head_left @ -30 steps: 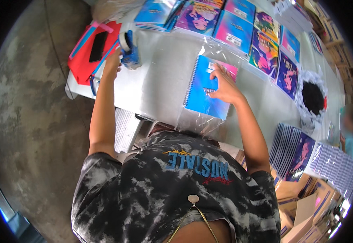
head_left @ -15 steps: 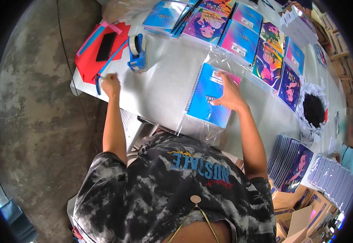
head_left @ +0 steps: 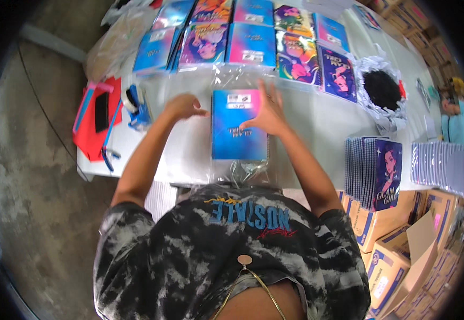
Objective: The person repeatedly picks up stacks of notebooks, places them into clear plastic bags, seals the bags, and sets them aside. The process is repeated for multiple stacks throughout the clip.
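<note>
A spiral notebook (head_left: pixel 232 141) with a blue and pink cover lies in front of me on clear plastic film (head_left: pixel 242 169), which shows beyond its near and far edges. My right hand (head_left: pixel 269 114) spreads over the notebook's right side, thumb on the cover and fingers pointing away from me. To the left of the notebook hovers my left hand (head_left: pixel 185 108), empty, its slightly bent fingers apart and pointing toward the spiral edge. A blue tape dispenser (head_left: pixel 137 109) stands farther left, and a blue-handled cutting tool (head_left: pixel 110 156) lies by the table's left edge.
Rows of colourful notebooks (head_left: pixel 252 45) line the far side of the table. A black phone (head_left: pixel 102 112) rests on red sheets (head_left: pixel 87 140) at left. Right are a plastic-lined bin (head_left: pixel 384 90), stacked notebooks (head_left: pixel 361 170) and cardboard boxes (head_left: pixel 392 266) below the table edge.
My left hand has come from beside the cutting tool at the table's left edge to the notebook's left side. My right hand stays at the notebook. The view has turned, so the notebook appears straighter.
</note>
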`<move>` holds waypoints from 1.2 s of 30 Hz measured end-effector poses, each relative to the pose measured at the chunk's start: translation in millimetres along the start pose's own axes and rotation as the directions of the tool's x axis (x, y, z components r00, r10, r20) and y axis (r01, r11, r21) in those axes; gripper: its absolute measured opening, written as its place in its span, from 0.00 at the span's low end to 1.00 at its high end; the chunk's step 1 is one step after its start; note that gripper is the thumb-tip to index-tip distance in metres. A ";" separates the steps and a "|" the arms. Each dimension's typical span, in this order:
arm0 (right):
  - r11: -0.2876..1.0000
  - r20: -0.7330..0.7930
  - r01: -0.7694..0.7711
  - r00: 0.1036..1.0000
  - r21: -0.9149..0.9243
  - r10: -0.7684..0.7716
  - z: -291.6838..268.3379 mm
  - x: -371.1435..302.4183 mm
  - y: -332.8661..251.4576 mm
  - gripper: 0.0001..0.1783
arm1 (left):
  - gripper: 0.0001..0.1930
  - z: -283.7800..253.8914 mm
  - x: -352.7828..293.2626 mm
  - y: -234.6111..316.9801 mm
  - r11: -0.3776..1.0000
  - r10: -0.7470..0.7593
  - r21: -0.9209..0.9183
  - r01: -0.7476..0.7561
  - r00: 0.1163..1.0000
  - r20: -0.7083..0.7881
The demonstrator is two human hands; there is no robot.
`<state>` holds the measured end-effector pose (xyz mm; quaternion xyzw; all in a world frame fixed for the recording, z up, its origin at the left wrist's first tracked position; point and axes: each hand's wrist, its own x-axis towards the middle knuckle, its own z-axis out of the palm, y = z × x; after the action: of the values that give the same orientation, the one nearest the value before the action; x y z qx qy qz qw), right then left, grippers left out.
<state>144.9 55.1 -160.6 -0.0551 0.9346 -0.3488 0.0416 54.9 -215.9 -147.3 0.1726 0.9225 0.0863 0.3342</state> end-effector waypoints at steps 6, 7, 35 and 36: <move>0.543 -0.073 0.002 0.991 0.840 0.109 26.1 -24.0 33.0 0.49 | 0.39 96.9 -26.2 70.5 0.482 -0.084 -0.825 -0.295 0.922 -0.379; 0.502 -0.173 0.095 0.979 0.860 0.111 17.6 -27.8 18.5 0.47 | 0.39 94.1 -34.7 75.7 0.234 -0.112 -0.892 -0.386 0.901 -0.419; 0.712 -0.672 0.410 0.731 0.570 0.118 -2.9 -32.1 -62.1 0.46 | 0.32 -60.5 -125.8 40.1 0.280 -0.198 -0.383 -0.880 0.338 -0.920; 0.704 -0.665 0.374 0.724 0.604 0.186 -6.4 -30.0 -72.1 0.42 | 0.41 -32.5 -104.3 27.8 0.258 0.065 -0.384 -0.887 0.413 -0.909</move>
<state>179.2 9.0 -107.2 0.0453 0.6706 -0.6739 -0.3067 115.9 -230.8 -53.7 0.2388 0.6590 0.7063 -0.0988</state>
